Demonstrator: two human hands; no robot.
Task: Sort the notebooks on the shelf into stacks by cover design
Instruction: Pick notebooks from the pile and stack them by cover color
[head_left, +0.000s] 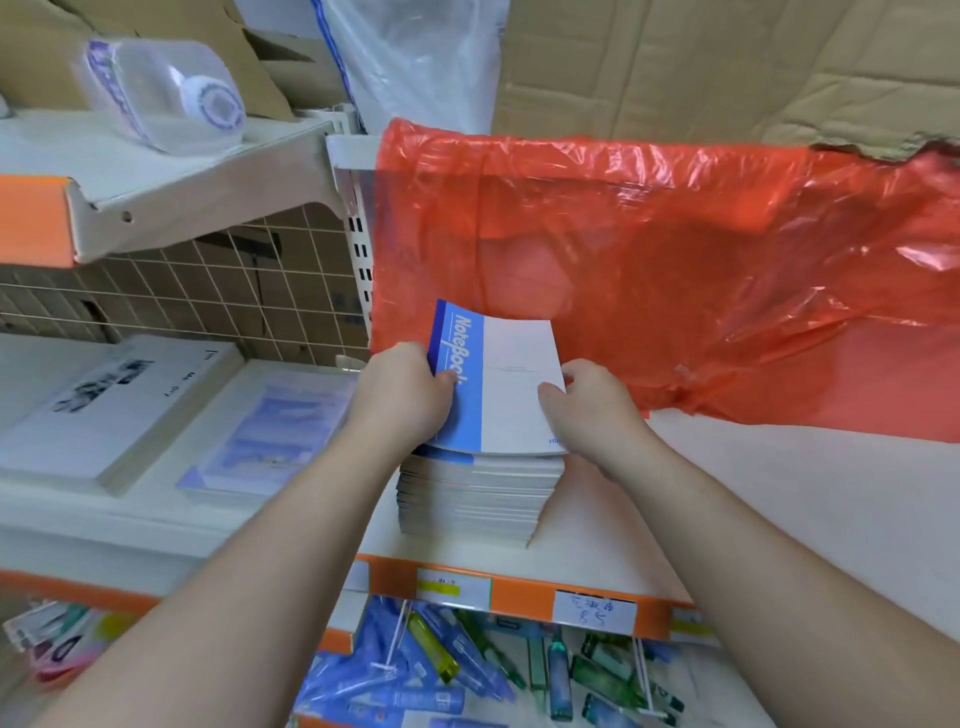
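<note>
The left hand (405, 389) is gripping the blue left edge of the notebook (514, 384), the right hand (587, 405) is pinching its right edge — long axis running near-to-far, over the stack (478, 499).

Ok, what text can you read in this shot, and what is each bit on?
"NoteBook": blue band of the top notebook, last letter partly under the left hand.
"85": handwritten on the white shelf tag; the characters above it are unclear.
Too small or blurred to read: the fine print on that cover, the yellow shelf label, the white booklet, the plastic tub.
</note>
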